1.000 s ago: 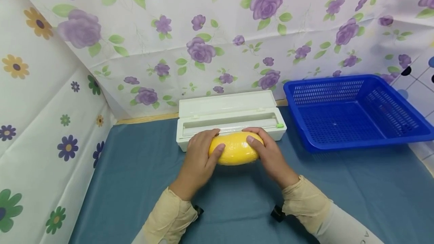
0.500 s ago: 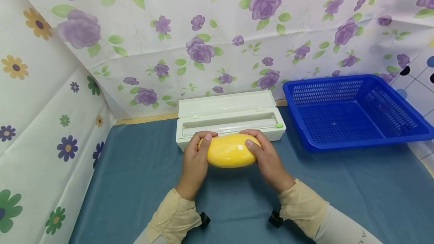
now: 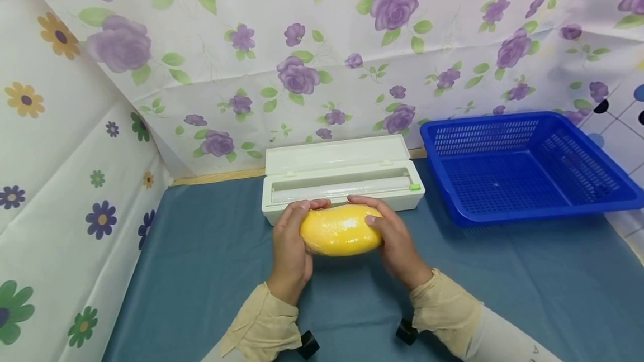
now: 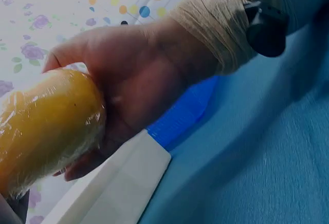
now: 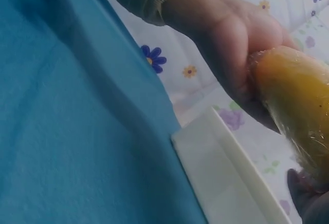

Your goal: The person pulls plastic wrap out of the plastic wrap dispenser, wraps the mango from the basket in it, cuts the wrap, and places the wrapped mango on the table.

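Note:
A yellow mango [image 3: 342, 230] in shiny, slightly wrinkled cling film is held above the table, in front of the white wrap dispenser [image 3: 347, 203]. My left hand [image 3: 292, 244] grips its left end, thumb on top. At the other end my right hand [image 3: 397, 239] holds it with the thumb on the near face. From the left wrist, the right palm cups one end of the mango [image 4: 51, 121]; the right wrist view shows the left palm against the other end. Behind the mango, the dispenser's lid [image 3: 337, 152] is raised, and a roll of film [image 3: 352, 187] lies inside.
A blue perforated plastic basket [image 3: 503, 177] stands at the back right. Blue-green cloth [image 3: 201, 272] covers the table. Flower-printed sheets [image 3: 322, 60] rise behind it and on the left. A green slider [image 3: 415, 186] sits at the dispenser's right end.
Both hands have brought the mango slightly nearer the body. The left hand has shifted its grip, its thumb moving from the mango's front face to its upper left end.

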A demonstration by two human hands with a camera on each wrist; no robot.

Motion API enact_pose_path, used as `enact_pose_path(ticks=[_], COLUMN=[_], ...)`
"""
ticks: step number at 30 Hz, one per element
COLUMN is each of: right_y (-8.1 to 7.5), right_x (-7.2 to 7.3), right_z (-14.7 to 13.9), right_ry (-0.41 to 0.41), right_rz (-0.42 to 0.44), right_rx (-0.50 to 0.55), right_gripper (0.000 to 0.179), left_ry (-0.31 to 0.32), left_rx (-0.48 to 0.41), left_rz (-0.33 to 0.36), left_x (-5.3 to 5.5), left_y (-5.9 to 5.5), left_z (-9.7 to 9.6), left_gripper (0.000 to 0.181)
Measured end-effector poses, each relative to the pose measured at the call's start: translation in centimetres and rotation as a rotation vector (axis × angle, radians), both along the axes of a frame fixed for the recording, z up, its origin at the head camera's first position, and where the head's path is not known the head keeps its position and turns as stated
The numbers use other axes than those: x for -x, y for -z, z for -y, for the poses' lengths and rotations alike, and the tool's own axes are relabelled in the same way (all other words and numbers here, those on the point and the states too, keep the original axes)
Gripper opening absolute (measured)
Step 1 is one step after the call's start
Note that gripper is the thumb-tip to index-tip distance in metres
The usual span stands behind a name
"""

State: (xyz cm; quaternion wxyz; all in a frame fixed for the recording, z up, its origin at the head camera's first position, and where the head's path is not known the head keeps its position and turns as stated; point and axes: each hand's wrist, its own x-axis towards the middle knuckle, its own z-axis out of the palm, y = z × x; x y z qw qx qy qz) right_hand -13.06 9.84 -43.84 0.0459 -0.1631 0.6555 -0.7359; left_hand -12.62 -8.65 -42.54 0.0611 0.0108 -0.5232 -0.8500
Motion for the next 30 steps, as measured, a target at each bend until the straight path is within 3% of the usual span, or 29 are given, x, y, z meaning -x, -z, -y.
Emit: enact_pose_path(ticks=[8, 17, 25, 30], right_y=[1.0, 1.5, 1.7, 1.7], right_x=[-0.6, -1.1, -1.3, -1.0], right_z=[0.9, 1.5, 1.7, 1.4], right_ry=[0.08, 0.157, 0.171, 0.138], right_rz=[-0.01, 0.032, 0.03, 0.02], right_rx=[0.108, 0.129, 0.123, 0.101], right_gripper=[0.046, 0.046, 0.044, 0.045], left_ry=[-0.022, 0.0, 0.012, 0.031], left_rx=[-0.048, -0.108, -0.144, -0.15], left_rz=[0.075, 0.075, 0.088, 0.091], left_x=[-0.1, -0.1, 0.0, 0.1], left_y=[0.1, 0.6, 0.9, 0.8], left_z=[-0.5, -0.5, -0.5, -0.4], left_gripper=[0.026, 0.032, 0.033, 0.032])
